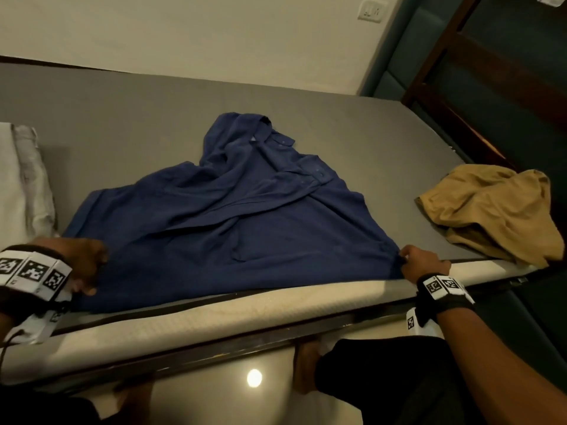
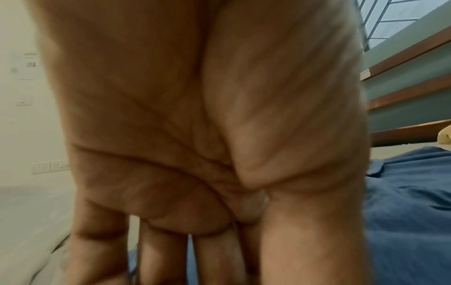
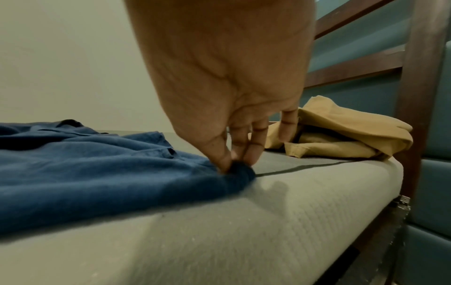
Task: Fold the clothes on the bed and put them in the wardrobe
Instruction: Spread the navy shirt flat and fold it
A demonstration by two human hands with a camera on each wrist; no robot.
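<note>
Head: blue shirt (image 1: 233, 216) spread at mattress (image 1: 214, 320) near edge; my left hand (image 1: 81, 262) grips its 8 o'clock corner, right hand (image 1: 425, 262) pinches the 4 o'clock corner. Tan garment (image 1: 491, 210) at 3 o'clock. No readable writing.
Left wrist: fingers (image 2: 161, 250) point down onto the shirt (image 2: 410, 212).
Right wrist: thumb and fingers (image 3: 253, 152) pinch the hem (image 3: 239, 171) at the edge.

Wall socket (image 1: 370, 10) on cream wall; wooden rails (image 3: 351, 72) across teal padded panels.
</note>
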